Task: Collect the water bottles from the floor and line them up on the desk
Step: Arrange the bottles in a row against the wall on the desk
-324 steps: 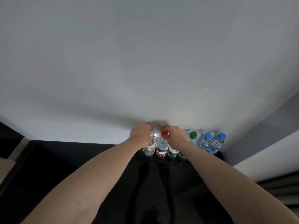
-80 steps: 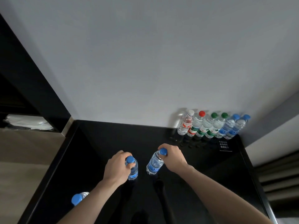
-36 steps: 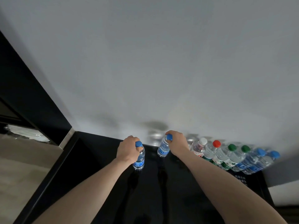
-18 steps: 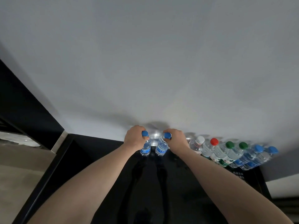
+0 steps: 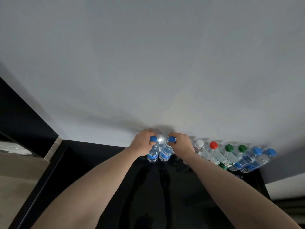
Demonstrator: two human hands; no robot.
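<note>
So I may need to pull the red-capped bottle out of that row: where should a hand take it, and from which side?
Pinch the red-capped bottle at its cap and neck, coming from above. It stands upright against the wall, with the white-capped bottle and a green-capped bottle close on either side, so its body is hemmed in and only the top is free.

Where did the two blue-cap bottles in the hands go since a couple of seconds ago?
Both hands carried them from the middle of the desk back to the wall. The left hand holds the left bottle and the right hand the right bottle, side by side at the left end of the row. Each grip stayed on. The six lined-up bottles stayed in place.
</note>
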